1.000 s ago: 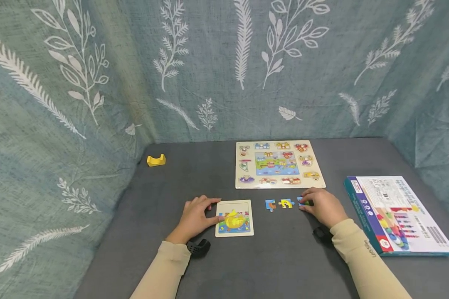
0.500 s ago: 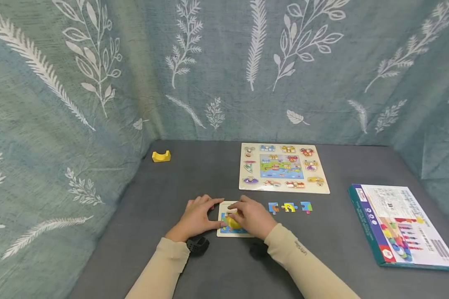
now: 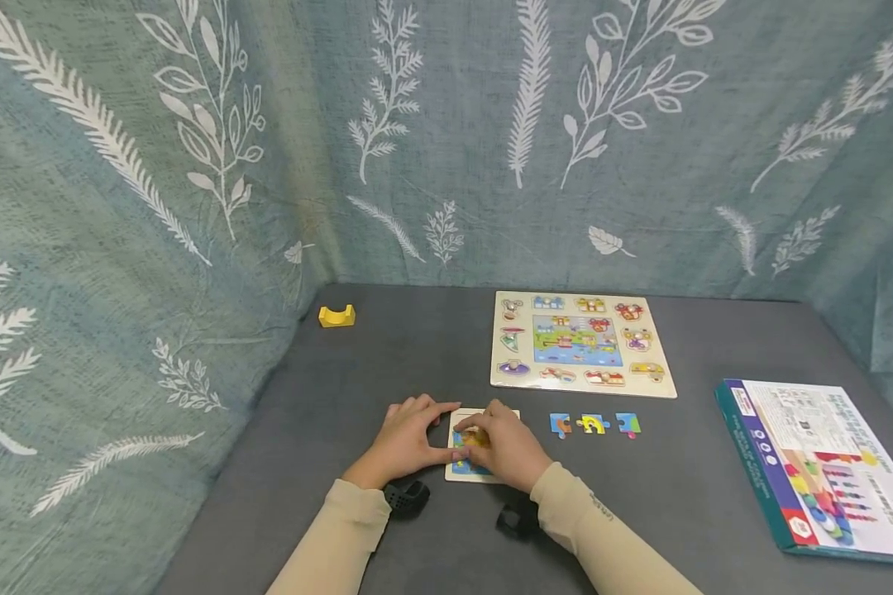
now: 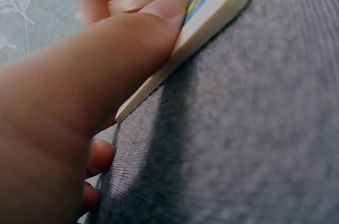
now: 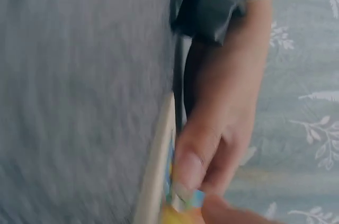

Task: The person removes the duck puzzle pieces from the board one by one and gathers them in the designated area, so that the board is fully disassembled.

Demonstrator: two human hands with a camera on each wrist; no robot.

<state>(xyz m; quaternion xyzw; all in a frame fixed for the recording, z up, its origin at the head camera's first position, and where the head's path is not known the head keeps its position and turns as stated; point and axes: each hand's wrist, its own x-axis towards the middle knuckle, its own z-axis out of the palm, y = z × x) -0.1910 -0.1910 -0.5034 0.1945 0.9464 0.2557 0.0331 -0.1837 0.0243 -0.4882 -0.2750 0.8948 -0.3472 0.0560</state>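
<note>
A small square jigsaw tray (image 3: 457, 473) with a pale wooden border lies flat on the table. My left hand (image 3: 405, 444) holds it at its left side, with the thumb on the lower part and the index finger at the upper left corner. Over the middle of the tray, my right hand (image 3: 509, 446) pinches a yellow-and-blue jigsaw piece (image 5: 183, 214) between thumb and fingers, largely hidden from the head view. Just right of the tray, three loose pieces stand in a row: blue-and-orange (image 3: 561, 424), yellow (image 3: 593, 424) and blue-and-green (image 3: 628, 424).
A larger wooden knob puzzle board (image 3: 577, 340) lies behind the loose pieces. At the right is a flat printed box (image 3: 826, 463). A yellow arch block (image 3: 336, 316) sits at the far left, and a leaf-patterned curtain (image 3: 476, 149) closes off the back and sides.
My right hand has left the third loose piece in the row, crossed left to the tray and taken hold of a piece there. My left hand has kept its place on the tray.
</note>
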